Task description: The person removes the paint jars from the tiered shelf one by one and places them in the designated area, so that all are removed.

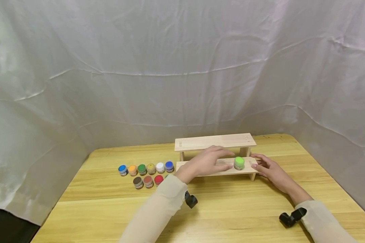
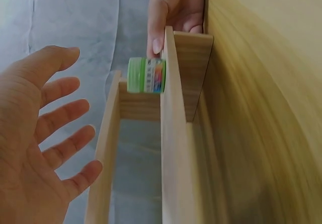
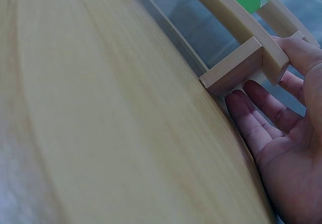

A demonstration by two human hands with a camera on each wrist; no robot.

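A light-green paint jar (image 1: 239, 163) stands upright near the right end of the lower step of a two-tier wooden rack (image 1: 214, 142). My left hand (image 1: 208, 161) hovers over that step, just left of the jar. In the left wrist view its fingers are spread and apart from the jar (image 2: 146, 75), holding nothing. At the rack's right end, my right hand (image 1: 270, 170) grips the lower step, thumb on top. The right wrist view shows its other fingers (image 3: 251, 123) by the end support (image 3: 234, 68).
To the left of the rack, several paint jars stand in two rows on the wooden table (image 1: 109, 209), among them a white jar (image 1: 160, 167) and a red jar (image 1: 159, 180). My left forearm partly covers the front row. A grey curtain (image 1: 170, 101) hangs behind the table.
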